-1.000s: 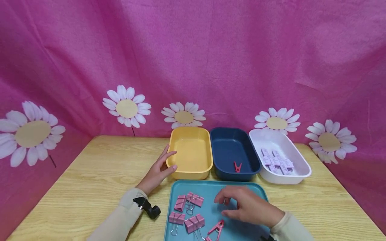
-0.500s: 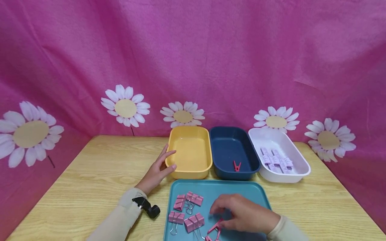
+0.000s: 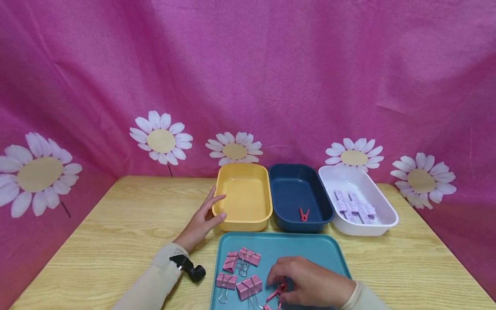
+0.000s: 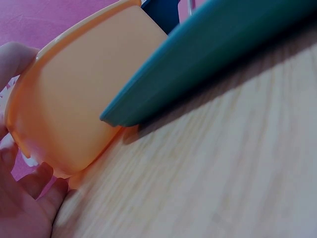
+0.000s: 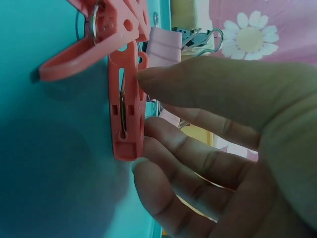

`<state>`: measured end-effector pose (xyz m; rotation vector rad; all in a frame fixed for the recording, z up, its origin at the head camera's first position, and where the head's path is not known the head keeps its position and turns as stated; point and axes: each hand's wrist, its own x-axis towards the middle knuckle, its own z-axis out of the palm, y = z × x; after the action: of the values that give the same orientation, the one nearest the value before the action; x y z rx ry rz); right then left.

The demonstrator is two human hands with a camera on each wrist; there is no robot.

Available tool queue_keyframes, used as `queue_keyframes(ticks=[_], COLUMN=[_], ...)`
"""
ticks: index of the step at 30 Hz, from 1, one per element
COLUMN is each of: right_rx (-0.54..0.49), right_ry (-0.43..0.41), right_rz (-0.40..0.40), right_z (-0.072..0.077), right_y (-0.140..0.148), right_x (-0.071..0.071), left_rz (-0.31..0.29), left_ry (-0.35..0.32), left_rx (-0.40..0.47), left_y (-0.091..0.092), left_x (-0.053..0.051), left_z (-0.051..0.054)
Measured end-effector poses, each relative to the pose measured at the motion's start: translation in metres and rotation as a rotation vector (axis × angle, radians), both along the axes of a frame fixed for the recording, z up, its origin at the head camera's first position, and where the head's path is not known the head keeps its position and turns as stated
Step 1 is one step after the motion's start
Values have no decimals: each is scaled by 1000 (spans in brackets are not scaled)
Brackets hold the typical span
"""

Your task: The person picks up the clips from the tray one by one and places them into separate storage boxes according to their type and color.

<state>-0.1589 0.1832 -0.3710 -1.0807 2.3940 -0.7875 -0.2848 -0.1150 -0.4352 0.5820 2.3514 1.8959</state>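
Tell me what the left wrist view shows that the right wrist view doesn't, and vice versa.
Of the two, only the left wrist view shows the left hand, its fingers touching the yellow bin, and the outer side of the teal tray. Only the right wrist view shows the right hand, its fingers at the red clothespins, and pink binder clips beyond. Both share the tray and pink curtain; yellow behind the right fingers is probably the bin.

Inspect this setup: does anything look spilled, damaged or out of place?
Nothing stands out. The yellow bin, navy bin and white bin sit in a row, binder clips and pegs lie on the teal tray, and no spill or damage shows.
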Motion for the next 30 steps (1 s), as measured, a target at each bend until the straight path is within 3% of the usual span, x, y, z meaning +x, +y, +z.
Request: queue_keyframes(ticks=[16, 30], right_rx=[35, 22], right_ry=[6, 105], right_rz=[19, 41], right_z=[-3, -6], right_y=[-1, 0], right_x=[3, 2], left_rz=[-5, -8], left_ry=[1, -3], left_rx=[2, -1], left_y=[0, 0], left_x=[1, 2], left_z=[-1, 1])
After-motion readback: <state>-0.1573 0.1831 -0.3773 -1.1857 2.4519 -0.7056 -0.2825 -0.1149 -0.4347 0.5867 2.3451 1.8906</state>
